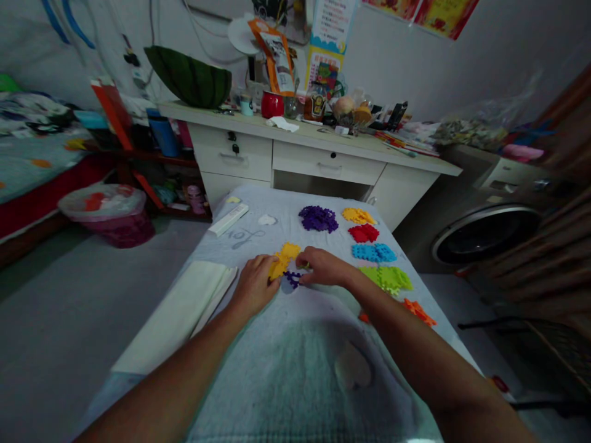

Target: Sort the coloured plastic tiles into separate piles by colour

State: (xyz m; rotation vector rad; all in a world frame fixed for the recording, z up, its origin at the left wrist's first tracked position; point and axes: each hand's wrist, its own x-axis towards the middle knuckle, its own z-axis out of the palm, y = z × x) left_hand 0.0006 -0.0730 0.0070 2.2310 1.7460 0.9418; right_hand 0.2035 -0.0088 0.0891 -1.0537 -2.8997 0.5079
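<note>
My left hand [257,284] closes its thumb and fingers on the near end of yellow interlocking plastic pieces [290,251], low over the cloth-covered table. Opposite it, my right hand [323,266] has its fingers bent in a pinch. A small yellow-green bit shows at its fingertips, too small to name. Between the hands, a purple interlocking piece [292,279] touches or nearly touches the right fingertips. Farther off lies a pile of purple pieces [318,219]. Along the right side are piles of yellow [358,215], red [363,233], blue [373,252], green [388,279] and orange pieces [419,312].
A folded pale cloth [170,314] and a long white box [229,220] lie on the table's left side. Beyond stands a white desk [235,147] with a watermelon half [189,77] and jars. A washing machine [480,209] is at right, a pink bin [111,221] at left.
</note>
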